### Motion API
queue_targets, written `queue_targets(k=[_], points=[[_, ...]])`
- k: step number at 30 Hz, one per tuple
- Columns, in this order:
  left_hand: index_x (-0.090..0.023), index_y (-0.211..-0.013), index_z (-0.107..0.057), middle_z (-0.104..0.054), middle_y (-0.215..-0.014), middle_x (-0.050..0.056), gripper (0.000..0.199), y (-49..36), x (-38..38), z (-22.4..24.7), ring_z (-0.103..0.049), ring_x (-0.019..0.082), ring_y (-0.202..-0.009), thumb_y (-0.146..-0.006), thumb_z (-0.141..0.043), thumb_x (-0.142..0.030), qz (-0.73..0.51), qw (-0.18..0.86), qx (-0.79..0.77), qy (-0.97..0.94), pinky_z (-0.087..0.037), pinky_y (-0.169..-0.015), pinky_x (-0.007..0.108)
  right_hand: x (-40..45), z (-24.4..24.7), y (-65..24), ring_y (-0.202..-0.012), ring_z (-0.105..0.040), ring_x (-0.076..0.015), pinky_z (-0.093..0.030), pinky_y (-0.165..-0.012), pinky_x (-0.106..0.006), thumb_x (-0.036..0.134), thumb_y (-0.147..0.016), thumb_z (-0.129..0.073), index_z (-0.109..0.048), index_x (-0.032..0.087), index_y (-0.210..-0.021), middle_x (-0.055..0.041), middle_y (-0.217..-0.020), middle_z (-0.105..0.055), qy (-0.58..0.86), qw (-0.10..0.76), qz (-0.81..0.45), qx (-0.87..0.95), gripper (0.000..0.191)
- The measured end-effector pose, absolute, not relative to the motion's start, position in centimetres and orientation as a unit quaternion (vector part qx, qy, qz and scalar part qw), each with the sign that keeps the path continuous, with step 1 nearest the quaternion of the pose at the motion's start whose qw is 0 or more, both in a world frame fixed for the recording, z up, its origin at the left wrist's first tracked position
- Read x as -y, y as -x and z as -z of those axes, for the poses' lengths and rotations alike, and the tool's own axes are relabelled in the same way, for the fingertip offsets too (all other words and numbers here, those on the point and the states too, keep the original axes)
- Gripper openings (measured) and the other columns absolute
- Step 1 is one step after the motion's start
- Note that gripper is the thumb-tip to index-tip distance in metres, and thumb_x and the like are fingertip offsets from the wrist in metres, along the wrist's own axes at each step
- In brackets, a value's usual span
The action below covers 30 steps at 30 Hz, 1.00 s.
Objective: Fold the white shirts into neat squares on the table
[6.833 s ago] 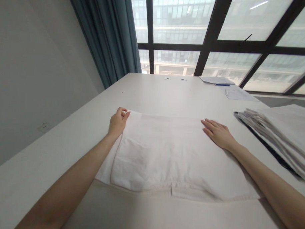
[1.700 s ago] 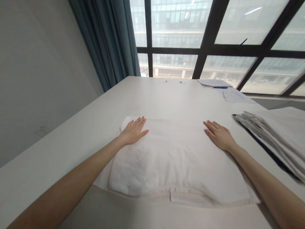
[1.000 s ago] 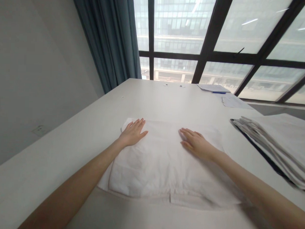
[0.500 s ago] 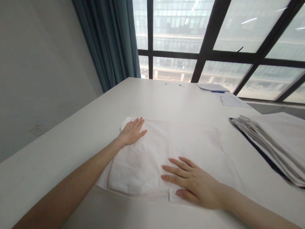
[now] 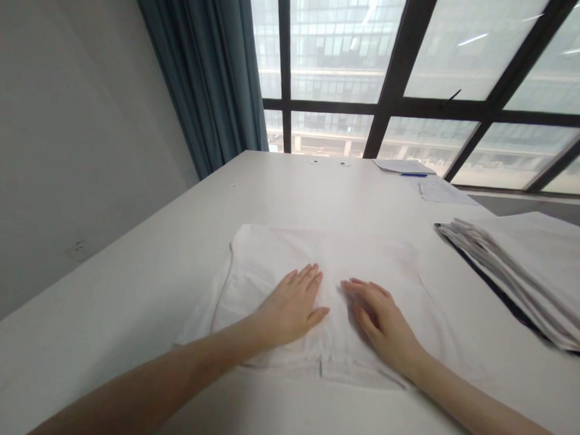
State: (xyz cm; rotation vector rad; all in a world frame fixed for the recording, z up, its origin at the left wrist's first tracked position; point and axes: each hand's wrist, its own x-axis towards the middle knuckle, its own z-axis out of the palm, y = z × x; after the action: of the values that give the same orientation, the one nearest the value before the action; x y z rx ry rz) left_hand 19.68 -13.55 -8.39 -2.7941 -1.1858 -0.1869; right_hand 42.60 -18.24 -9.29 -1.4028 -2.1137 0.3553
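A white cloth garment, folded into a flat shape, lies on the white table in front of me. My left hand rests flat on its middle, fingers spread a little and thumb out to the side. Just right of it, my right hand is over the cloth with its fingers slightly bent and the thumb apart from them. Nothing shows between the fingers of either hand. Small wrinkles run across the cloth near its front edge.
At the right edge lies a stack of folded white cloths with a dark layer at the bottom. Papers and a blue pen are at the table's far right. Beyond are a blue curtain and windows.
My left hand has moved from the cloth's far left corner right and nearer, to its middle. My right hand has shifted slightly away from me, its fingers now less spread.
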Motion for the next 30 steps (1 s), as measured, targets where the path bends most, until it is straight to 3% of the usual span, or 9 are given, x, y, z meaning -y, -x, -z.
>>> queue_targets(k=[8,15,22,26,30], points=[[-0.013,-0.148,-0.031,-0.027,-0.157,0.012,0.065,-18.6,15.3,8.8,-0.021,0.025,-0.146,-0.099,-0.024,-0.054,0.085,0.042,0.369,0.925,-0.02,-0.116,0.045,18.5,9.4,-42.9,-0.142,-0.029,-0.0229,-0.028,-0.113,-0.051,0.033,-0.099,-0.035,-0.033,0.027,-0.149,-0.0028,-0.154,-0.034,0.534,0.115,-0.005,0.837,0.051],[-0.019,-0.151,-0.026,-0.027,-0.157,0.01,0.061,-14.7,15.5,9.5,-0.019,0.025,-0.146,-0.099,-0.027,-0.052,0.075,0.068,0.409,0.907,-0.019,-0.116,0.046,19.3,10.0,-46.6,-0.143,-0.028,-0.0236,-0.029,-0.113,-0.052,0.045,-0.099,-0.033,-0.019,0.034,-0.153,0.0004,-0.155,-0.031,0.547,0.088,0.032,0.832,0.056],[-0.017,-0.152,-0.022,-0.026,-0.157,0.01,0.068,-10.5,16.2,9.9,-0.019,0.025,-0.146,-0.098,-0.026,-0.057,0.054,0.108,0.459,0.88,-0.02,-0.116,0.044,20.5,10.4,-49.2,-0.141,-0.031,-0.0234,-0.033,-0.111,-0.049,0.049,-0.098,-0.035,-0.008,0.034,-0.154,0.0,-0.155,-0.031,0.55,0.096,0.074,0.826,0.064],[-0.011,-0.15,-0.029,-0.029,-0.155,0.013,0.073,-9.2,16.4,9.6,-0.025,0.026,-0.145,-0.096,-0.024,-0.06,0.043,0.107,0.471,0.874,-0.023,-0.115,0.042,21.1,10.3,-50.3,-0.14,-0.033,-0.0241,-0.034,-0.11,-0.049,0.05,-0.097,-0.038,-0.016,0.03,-0.154,-0.0021,-0.153,-0.036,0.554,0.1,0.075,0.823,0.065],[-0.006,-0.143,-0.04,-0.036,-0.151,0.017,0.074,-9.7,15.6,8.3,-0.034,0.031,-0.14,-0.095,-0.027,-0.061,-0.005,0.088,0.515,0.853,-0.028,-0.112,0.047,20.0,8.9,-51.2,-0.13,-0.049,-0.0266,-0.041,-0.105,-0.049,0.049,-0.096,-0.039,-0.047,0.024,-0.141,-0.0061,-0.144,-0.051,0.57,0.099,0.031,0.815,0.052]])
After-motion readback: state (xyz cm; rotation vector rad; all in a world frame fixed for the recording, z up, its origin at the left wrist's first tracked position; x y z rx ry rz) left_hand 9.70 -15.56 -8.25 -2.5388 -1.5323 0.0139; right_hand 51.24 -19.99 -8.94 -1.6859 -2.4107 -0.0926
